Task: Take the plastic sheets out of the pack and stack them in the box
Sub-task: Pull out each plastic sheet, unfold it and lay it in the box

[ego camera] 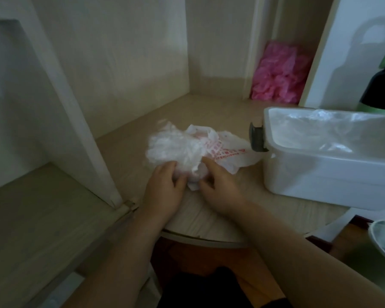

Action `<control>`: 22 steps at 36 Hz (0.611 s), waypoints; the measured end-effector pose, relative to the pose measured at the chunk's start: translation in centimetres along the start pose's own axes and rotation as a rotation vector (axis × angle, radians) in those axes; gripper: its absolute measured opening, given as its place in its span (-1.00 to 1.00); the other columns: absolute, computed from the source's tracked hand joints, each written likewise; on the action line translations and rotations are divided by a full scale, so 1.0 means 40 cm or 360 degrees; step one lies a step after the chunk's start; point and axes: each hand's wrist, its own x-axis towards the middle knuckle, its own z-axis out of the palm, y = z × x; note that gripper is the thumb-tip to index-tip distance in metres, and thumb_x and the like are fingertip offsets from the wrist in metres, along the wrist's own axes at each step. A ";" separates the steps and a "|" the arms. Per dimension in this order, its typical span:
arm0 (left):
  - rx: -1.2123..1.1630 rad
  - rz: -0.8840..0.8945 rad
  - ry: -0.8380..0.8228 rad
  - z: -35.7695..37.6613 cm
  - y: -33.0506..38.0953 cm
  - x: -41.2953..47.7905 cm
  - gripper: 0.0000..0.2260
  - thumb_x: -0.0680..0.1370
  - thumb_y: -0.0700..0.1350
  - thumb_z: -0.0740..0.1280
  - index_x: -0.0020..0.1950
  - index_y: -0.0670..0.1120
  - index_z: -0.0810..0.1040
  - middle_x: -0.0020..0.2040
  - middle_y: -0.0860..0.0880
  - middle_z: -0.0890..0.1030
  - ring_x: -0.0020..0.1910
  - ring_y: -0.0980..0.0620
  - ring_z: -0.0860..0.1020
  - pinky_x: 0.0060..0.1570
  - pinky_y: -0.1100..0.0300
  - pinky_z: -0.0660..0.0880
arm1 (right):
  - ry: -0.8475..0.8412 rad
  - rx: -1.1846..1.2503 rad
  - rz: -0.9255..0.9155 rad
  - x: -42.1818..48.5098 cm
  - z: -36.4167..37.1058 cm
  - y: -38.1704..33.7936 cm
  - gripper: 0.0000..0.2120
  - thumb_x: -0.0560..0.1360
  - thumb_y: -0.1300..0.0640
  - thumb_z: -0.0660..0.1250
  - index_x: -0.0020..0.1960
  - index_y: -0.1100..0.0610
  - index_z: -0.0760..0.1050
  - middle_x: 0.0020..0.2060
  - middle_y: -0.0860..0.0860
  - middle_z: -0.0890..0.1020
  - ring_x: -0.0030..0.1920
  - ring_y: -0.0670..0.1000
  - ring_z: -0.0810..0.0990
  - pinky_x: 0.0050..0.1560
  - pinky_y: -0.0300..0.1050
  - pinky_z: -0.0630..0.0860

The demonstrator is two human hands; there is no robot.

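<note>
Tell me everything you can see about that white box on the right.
The box is a white plastic tub, rectangular with rounded corners, standing upright and lidless on the pale wooden tabletop at the right. A grey clip sits on its left end. Crinkled clear plastic sheets lie inside. Neither the left hand nor the right hand touches it.

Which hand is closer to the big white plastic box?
Right. The right hand grips the red-printed white pack, just left of the white plastic box; the left hand is farther left, gripping the crumpled clear plastic sheets.
</note>
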 end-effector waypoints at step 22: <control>-0.0385 -0.0136 0.0383 0.013 0.001 0.004 -0.94 0.48 -0.12 0.43 -0.07 -0.03 0.66 -0.15 0.12 0.61 -0.20 0.34 0.49 -0.22 0.59 0.30 | 0.0069 -0.0009 -0.0100 0.021 0.021 0.054 -0.44 0.56 0.01 0.24 0.50 -0.03 0.14 0.25 0.12 0.49 0.25 0.10 0.45 0.21 -0.07 0.39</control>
